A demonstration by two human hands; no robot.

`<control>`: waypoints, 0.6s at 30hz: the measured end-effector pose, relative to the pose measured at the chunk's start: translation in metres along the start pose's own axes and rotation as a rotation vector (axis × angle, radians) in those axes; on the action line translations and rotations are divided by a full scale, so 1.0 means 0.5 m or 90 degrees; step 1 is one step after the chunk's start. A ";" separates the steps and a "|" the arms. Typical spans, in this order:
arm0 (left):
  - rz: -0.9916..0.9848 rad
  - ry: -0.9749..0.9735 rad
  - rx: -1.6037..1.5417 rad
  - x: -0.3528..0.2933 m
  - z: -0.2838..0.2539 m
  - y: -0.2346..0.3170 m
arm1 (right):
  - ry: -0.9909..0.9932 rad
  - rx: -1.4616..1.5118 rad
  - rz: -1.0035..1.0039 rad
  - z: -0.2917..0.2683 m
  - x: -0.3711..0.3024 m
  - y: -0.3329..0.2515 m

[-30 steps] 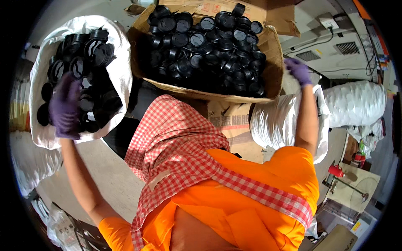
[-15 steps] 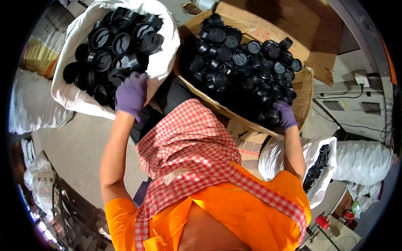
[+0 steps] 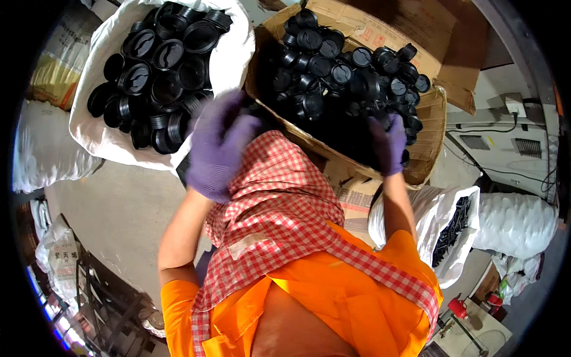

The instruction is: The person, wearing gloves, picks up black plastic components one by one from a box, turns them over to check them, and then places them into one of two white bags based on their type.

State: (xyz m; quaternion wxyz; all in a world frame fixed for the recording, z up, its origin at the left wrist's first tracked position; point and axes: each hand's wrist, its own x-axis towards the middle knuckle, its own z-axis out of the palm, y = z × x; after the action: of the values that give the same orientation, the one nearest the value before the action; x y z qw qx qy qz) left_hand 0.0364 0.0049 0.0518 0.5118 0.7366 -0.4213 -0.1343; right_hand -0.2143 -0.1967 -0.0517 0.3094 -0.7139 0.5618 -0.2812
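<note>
My left hand (image 3: 219,152), in a purple knitted glove, is over my lap beside the white woven sack (image 3: 232,71). Its thumb stands apart from its fingers and nothing shows in it. Round black plastic caps (image 3: 168,55) with ridged sides fill the sack. My right hand (image 3: 391,146), gloved alike, is inside the cardboard box (image 3: 429,146) among more black caps (image 3: 342,72). Between its thumb and fingers is a dark, blurred piece that looks like a black cap (image 3: 380,115); its outline merges with the caps behind.
A smaller white sack (image 3: 458,262) of thin black pieces stands at the right, next to a full white bag (image 3: 514,229). Other bags (image 3: 50,149) stand at the far left. A grey cabinet (image 3: 505,149) with a cable is beyond the box.
My left hand has come away from the caps in the sack, moving right and nearer over my lap. My right hand has shifted left and slightly farther within the box.
</note>
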 end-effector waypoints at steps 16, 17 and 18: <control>-0.211 -0.564 -0.274 -0.064 0.085 -0.154 | -0.277 -0.049 -0.806 0.089 -0.100 -0.144; -0.161 -0.597 -0.159 -0.053 0.080 -0.140 | -0.288 -0.019 -0.870 0.108 -0.100 -0.150; -0.208 -0.557 -0.122 -0.053 0.082 -0.140 | -0.363 -0.122 -0.773 0.109 -0.106 -0.153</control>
State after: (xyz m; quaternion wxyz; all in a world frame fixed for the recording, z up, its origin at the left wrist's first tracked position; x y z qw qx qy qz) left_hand 0.0282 0.0072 -0.0330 0.3242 0.6171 -0.4618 -0.5485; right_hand -0.1367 -0.1243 -0.0318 0.1680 -0.9733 -0.0201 -0.1551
